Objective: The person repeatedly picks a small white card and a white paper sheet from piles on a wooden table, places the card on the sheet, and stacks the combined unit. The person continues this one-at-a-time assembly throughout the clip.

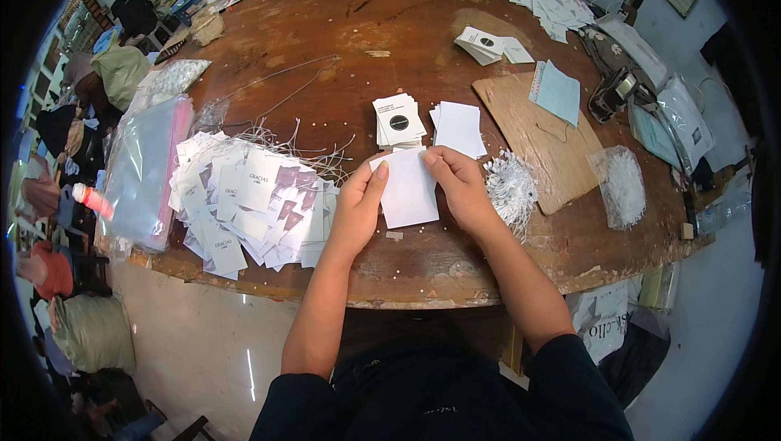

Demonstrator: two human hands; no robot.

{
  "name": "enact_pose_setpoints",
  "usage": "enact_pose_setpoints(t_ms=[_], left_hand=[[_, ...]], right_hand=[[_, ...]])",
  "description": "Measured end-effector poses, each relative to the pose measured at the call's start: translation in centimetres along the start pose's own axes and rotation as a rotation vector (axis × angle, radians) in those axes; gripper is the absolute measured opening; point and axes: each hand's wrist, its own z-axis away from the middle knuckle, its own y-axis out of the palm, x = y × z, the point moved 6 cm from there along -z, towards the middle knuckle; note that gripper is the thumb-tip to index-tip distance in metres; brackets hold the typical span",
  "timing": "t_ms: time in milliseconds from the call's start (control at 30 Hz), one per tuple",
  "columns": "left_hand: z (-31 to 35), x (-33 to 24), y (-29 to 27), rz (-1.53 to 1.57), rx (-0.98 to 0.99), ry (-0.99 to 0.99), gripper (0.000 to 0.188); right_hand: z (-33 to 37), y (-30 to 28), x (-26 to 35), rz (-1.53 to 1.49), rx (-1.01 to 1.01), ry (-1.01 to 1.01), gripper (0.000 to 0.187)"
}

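Between my two hands is a blank white card (410,194), held upright above the table's near side. My left hand (362,201) pinches its left edge, thumb on the face. On the opposite edge, my right hand (457,185) grips near the upper corner. Just beyond stands a stack of white printed cards (398,121) with a dark round mark. Beside that lies a pile of blank white cards (460,128). Left of my left hand spreads a large heap of tags (248,197) with strings trailing from its far side. A bundle of white strings (511,189) lies right of my right hand.
Clear plastic sleeves (142,172) lie at the table's left edge. A wooden board (521,144) carries a light blue booklet (556,91). Bagged white strings (622,187) rest at the right. More cards (482,45) and a scattered pile (549,8) lie farther back.
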Motion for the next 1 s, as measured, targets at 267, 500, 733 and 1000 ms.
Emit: enact_pose_setpoints(t_ms=[267, 500, 733, 1000], left_hand=[[0.4, -0.3, 0.2, -0.012, 0.032, 0.003, 0.042], [0.4, -0.3, 0.3, 0.017, 0.043, 0.003, 0.042], [0.3, -0.3, 0.4, -0.029, 0.044, 0.057, 0.036], [1.2, -0.9, 1.0, 0.062, -0.003, 0.061, 0.026]], right_hand=[[-0.3, -0.4, 0.2, -0.065, -0.039, -0.067, 0.029], [0.0, -0.5, -0.1, -0.017, -0.034, -0.011, 0.027], [-0.2, -0.7, -0.3, 0.007, -0.027, -0.020, 0.025], [-0.1, -1.8, 1.3, 0.203, -0.076, -0.184, 0.026]])
